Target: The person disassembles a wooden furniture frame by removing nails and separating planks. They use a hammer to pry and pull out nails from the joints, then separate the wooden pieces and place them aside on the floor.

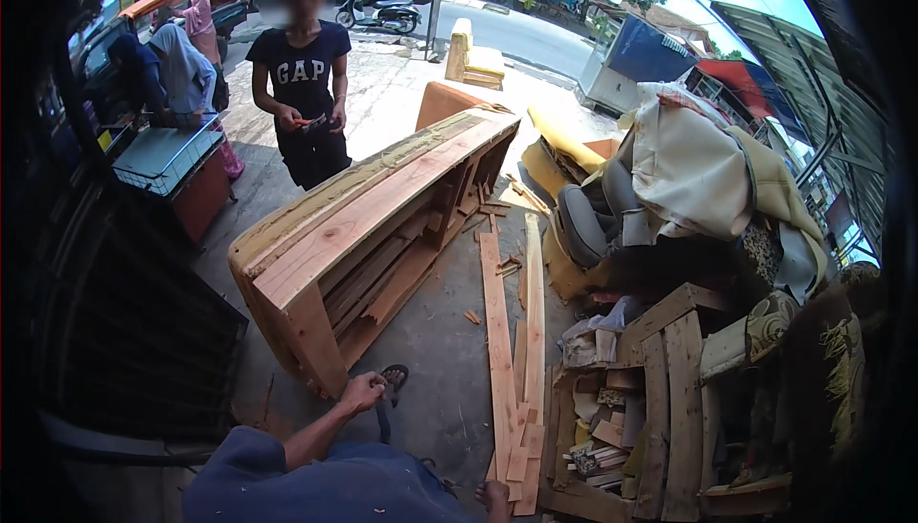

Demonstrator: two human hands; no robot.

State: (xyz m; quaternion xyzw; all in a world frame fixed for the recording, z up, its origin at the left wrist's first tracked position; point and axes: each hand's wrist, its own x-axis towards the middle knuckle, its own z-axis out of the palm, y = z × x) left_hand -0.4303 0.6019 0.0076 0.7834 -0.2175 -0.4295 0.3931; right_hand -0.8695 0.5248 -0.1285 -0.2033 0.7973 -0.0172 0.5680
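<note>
Left hand, curled, contents unclear, hung near a long, box-shaped, pinkish-brown wooden frame at twelve o'clock; right hand, grip indistinct, neared flat, pale wooden planks at one.

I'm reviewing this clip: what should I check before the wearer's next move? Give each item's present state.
1. Left hand empty: cannot tell; the left hand is near the frame's near end, fingers curled.
2. Right hand gripping planks: cannot tell; the right hand is low by the planks' near ends.
3. Planks lying flat: ok.
4. Floor free of offcuts: not ok; offcuts lie scattered.
5. Co-worker's hands off the frame: ok.
</note>
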